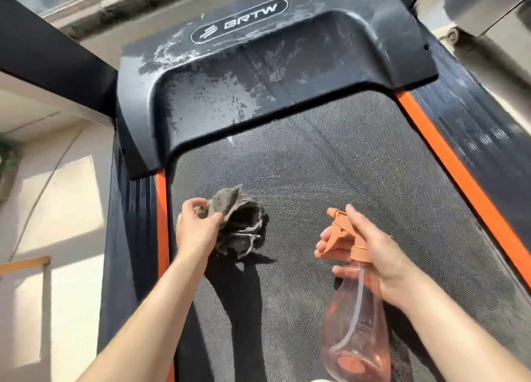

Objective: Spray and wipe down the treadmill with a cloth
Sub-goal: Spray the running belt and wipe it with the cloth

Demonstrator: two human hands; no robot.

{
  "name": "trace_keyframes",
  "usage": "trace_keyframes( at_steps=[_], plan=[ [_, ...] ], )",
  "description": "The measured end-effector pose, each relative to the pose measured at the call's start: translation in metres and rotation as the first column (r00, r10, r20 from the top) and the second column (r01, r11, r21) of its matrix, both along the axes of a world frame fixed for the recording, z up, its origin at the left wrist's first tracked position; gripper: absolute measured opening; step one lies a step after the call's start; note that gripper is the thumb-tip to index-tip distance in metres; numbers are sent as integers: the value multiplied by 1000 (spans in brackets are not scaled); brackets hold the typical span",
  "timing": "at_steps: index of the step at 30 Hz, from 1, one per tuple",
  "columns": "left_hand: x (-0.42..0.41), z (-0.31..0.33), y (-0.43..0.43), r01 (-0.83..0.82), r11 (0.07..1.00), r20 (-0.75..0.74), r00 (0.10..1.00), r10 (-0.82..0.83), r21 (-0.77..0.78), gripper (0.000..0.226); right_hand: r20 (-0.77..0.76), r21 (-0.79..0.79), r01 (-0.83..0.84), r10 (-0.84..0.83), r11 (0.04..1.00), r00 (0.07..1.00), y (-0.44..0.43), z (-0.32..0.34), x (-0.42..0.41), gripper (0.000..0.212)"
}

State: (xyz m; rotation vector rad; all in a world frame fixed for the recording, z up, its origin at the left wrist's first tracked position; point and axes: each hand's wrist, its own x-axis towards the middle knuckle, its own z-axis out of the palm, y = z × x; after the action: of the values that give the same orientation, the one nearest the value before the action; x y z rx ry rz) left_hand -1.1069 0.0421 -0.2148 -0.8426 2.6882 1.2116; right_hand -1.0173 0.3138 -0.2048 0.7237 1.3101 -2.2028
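Observation:
The treadmill's dark textured belt runs between orange side strips, with a black motor cover at its far end, streaked with wet smears. My left hand grips a crumpled grey cloth just above the belt's left part. My right hand holds a clear pink spray bottle by the neck, its orange trigger head pointing left and forward over the belt.
A black upright post rises at the left of the treadmill. Pale tiled floor lies to the left, with a wooden frame edge. A grey pipe or rail passes at the upper right.

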Motion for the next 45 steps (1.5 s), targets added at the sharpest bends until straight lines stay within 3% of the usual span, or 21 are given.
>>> trace_keyframes(
  at_steps=[2, 3, 4, 6, 8, 11, 13, 16, 17, 18, 19, 21, 24, 25, 28, 32, 34, 37, 41, 45],
  plan=[
    [5, -5, -13, 122, 947, -104, 982, -159, -296, 46, 0, 15, -17, 17, 1000, 1000, -4, -1, 1, 61],
    [6, -8, -12, 213, 924, -141, 953, -268, -319, 47, 0, 14, -19, 19, 1000, 1000, -6, -1, 1, 61],
    [7, -13, -6, 324, 890, -106, 921, -374, -321, 48, 0, 15, -18, 18, 1000, 1000, -7, -2, 1, 61],
    [12, -32, 12, 519, 744, 123, 845, -520, -422, 58, 10, 18, -18, 18, 1000, 1000, -11, -4, 2, 60],
    [20, -47, 30, 589, 612, 274, 800, -534, -527, 62, 24, 24, -25, 24, 999, 999, -14, -5, 4, 61],
    [21, -50, 66, 652, 502, 249, 718, -650, -567, 58, 38, 64, -7, 4, 998, 999, -8, -5, 10, 61],
    [27, -53, 109, 749, 381, 197, 554, -809, -541, 58, 47, 97, 42, -46, 994, 998, 7, -5, 15, 61],
    [45, -54, 172, 862, -6, 231, 129, -964, -506, 61, 84, 122, 163, -174, 979, 981, 41, -7, 26, 61],
    [48, -53, 180, 853, -106, 261, 37, -964, -511, 62, 100, 132, 188, -202, 973, 974, 50, -7, 30, 62],
    [48, -53, 182, 835, -144, 278, 11, -961, -531, 61, 112, 146, 203, -220, 968, 969, 58, -9, 34, 62],
    [44, -53, 176, 810, -136, 274, 31, -961, -571, 57, 118, 157, 222, -241, 962, 963, 64, -10, 37, 61],
    [38, -52, 144, 777, -15, 274, 204, -940, -629, 54, 136, 156, 263, -285, 952, 949, 64, -10, 38, 60],
    [23, -56, 59, 705, 323, 268, 589, -762, -632, 56, 159, 152, 296, -318, 943, 935, 51, -10, 30, 56],
    [21, -53, 30, 670, 435, 250, 675, -695, -601, 57, 162, 157, 311, -335, 937, 928, 46, -11, 27, 55],
    [22, -50, -2, 606, 638, 199, 780, -593, -476, 54, 165, 146, 406, -427, 902, 889, 32, -13, 21, 53],
    [8, -51, 36, 506, 725, 136, 851, -507, -468, 53, 113, 123, 392, -406, 912, 907, 32, -14, 15, 63],
    [-4, -49, 54, 554, 681, 129, 812, -569, -480, 53, 81, 124, 377, -388, 918, 918, 39, -13, 11, 69],
    [-19, -50, 105, 702, 508, 137, 642, -754, -499, 55, 80, 145, 404, -417, 903, 905, 58, -10, 6, 69],
    [-11, -57, 196, 844, 135, 159, 251, -955, -518, 58, 147, 223, 450, -486, 865, 861, 74, -12, 6, 64],
    [17, -64, 242, 837, -148, 161, -73, -984, -526, 60, 183, 309, 501, -567, 808, 803, 91, -14, 30, 60]
  ],
)
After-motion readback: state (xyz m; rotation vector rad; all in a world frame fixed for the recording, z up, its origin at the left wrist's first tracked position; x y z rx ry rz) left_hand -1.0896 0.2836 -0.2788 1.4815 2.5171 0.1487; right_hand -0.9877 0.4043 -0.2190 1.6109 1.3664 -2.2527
